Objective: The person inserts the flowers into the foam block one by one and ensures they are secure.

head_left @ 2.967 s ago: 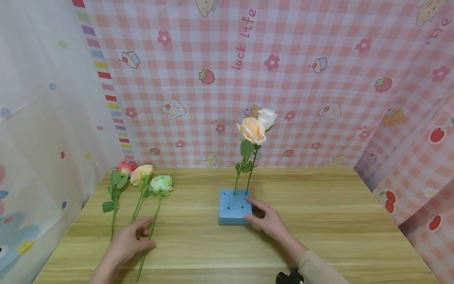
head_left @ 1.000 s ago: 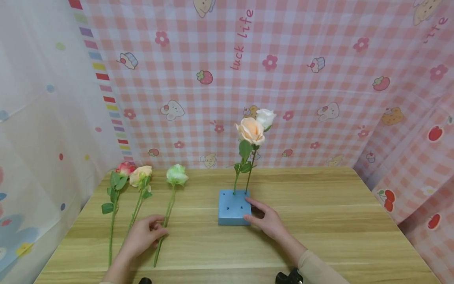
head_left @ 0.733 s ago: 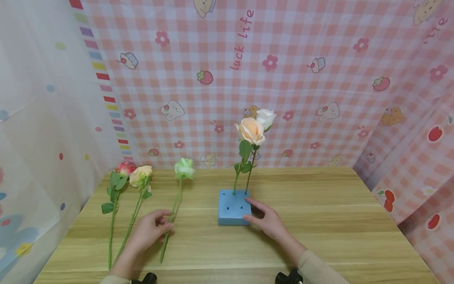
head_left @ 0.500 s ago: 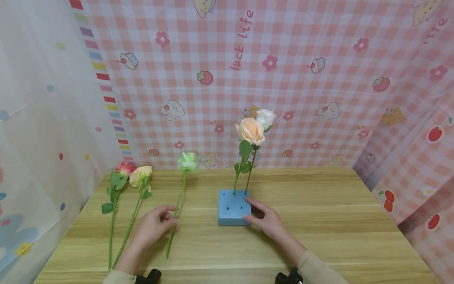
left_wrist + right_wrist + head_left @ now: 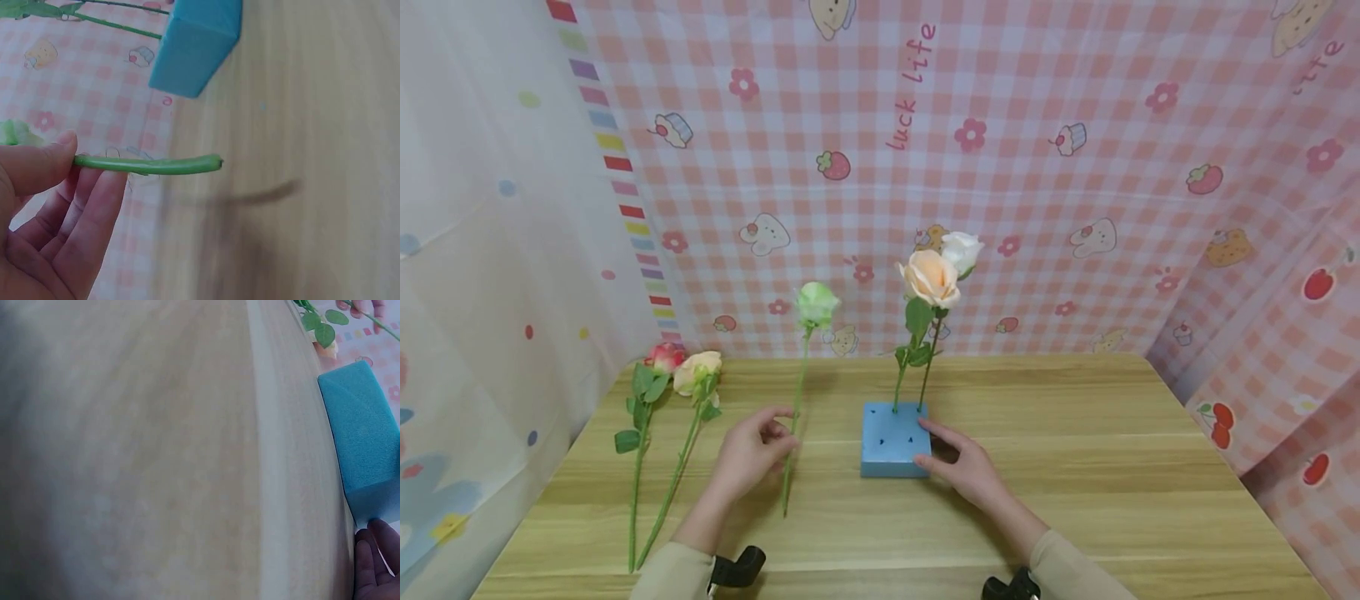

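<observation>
My left hand [image 5: 751, 457] pinches the stem of a pale green artificial rose [image 5: 817, 306] between thumb and fingers. The flower stands nearly upright, left of a blue foam block [image 5: 895, 457]. In the left wrist view the cut end of the green stem [image 5: 169, 165] points past the fingertips, away from the block [image 5: 197, 50]. A peach rose [image 5: 931, 279] and a white rose [image 5: 962, 252] stand in holes at the block's back; other holes show in its top. My right hand [image 5: 967, 472] holds the block's right side, thumb near the front corner, index finger farther back.
On the wooden table [image 5: 1075, 433], a pink-red rose [image 5: 664, 358] and a cream rose [image 5: 698, 372] lie at the left, stems toward me. A checked cloth [image 5: 1037, 208] hangs behind the table. Each wrist carries a black device [image 5: 739, 567].
My left hand has lifted the green rose off the table beside the other two and carried it right toward the block, tilting it upright. The right hand stays at the block.
</observation>
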A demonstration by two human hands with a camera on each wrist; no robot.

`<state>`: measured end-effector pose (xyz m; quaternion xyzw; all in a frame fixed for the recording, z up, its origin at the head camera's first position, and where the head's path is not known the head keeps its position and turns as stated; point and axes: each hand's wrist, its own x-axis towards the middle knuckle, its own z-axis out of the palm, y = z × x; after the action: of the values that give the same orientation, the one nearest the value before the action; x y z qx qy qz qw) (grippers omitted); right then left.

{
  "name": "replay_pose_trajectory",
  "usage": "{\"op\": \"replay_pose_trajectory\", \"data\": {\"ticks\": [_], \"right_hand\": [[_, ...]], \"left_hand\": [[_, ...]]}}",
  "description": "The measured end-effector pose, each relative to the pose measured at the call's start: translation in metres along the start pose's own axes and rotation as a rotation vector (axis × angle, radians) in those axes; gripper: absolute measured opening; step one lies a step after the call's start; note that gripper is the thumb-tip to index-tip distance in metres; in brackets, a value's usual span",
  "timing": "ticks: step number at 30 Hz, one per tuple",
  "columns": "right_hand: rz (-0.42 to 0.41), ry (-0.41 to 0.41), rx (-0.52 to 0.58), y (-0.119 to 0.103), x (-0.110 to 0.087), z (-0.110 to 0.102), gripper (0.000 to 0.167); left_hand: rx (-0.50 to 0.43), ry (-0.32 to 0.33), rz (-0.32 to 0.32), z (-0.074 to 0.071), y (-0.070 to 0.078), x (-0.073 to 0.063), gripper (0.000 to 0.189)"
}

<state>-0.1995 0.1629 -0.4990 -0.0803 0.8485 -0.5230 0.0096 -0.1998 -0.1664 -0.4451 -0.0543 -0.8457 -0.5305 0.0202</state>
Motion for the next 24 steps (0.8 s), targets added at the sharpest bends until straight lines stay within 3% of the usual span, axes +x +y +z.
{"op": "replay_pose_trajectory", "data": {"ticks": [17, 24], "right_hand": [[-0.005, 0.0, -0.003, 0.0, 0.0, 0.0, 0.057], [0.0, -0.002, 0.009, -0.001, 0.0, 0.0, 0.057]], "left_hand": [[0.015, 0.041, 0.111, 0.024, 0.031, 0.025, 0.033], [-0.004, 0.041, 0.114, 0.031, 0.046, 0.034, 0.028]]}}
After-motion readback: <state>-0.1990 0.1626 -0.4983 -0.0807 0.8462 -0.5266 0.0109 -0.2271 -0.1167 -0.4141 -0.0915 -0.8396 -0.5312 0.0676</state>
